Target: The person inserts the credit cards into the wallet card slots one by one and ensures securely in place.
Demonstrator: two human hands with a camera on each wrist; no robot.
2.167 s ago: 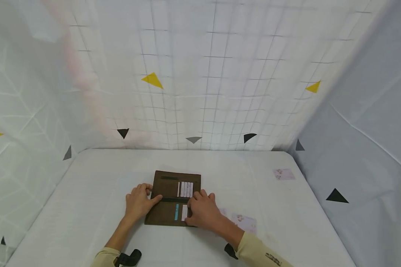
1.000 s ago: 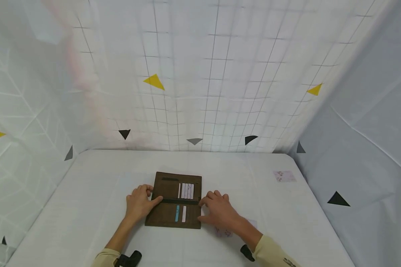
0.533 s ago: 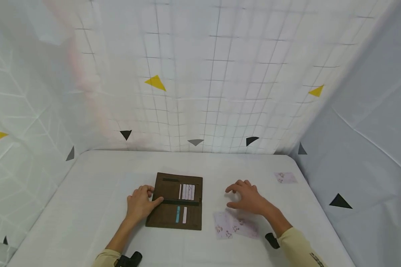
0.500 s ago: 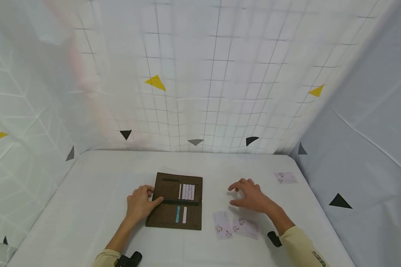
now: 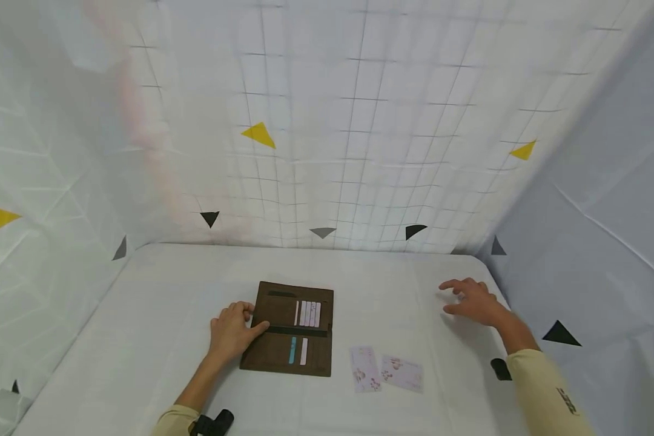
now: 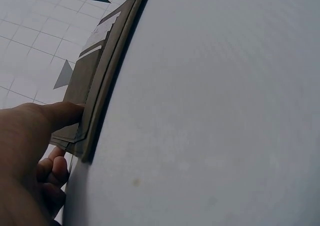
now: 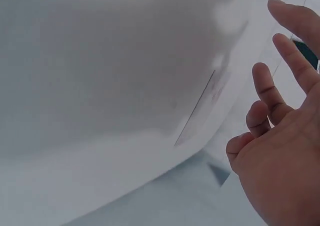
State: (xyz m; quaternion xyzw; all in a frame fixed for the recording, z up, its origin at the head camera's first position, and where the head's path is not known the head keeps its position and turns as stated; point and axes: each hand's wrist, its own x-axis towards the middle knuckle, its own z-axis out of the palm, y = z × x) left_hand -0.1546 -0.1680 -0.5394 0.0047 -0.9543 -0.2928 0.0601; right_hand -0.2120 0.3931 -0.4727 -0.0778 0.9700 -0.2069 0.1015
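A brown card wallet lies spread flat on the white table. Several pale cards peek from its upper slots, and a blue card and a pale card from the lower ones. My left hand holds the wallet's left edge; in the left wrist view its thumb presses on top, other fingers beneath. Over the table's far right, my right hand hovers with fingers spread, holding nothing. Below it the right wrist view shows a flat printed card, which the hand hides in the head view.
Two pink flower-printed cards, an upright one and a slanted one, lie right of the wallet. White sheeting rises behind the table and along both sides.
My right hand has left the wallet's lower right and moved right, to above the far-right card. Both loose cards near the wallet are now uncovered. My left hand keeps its hold.
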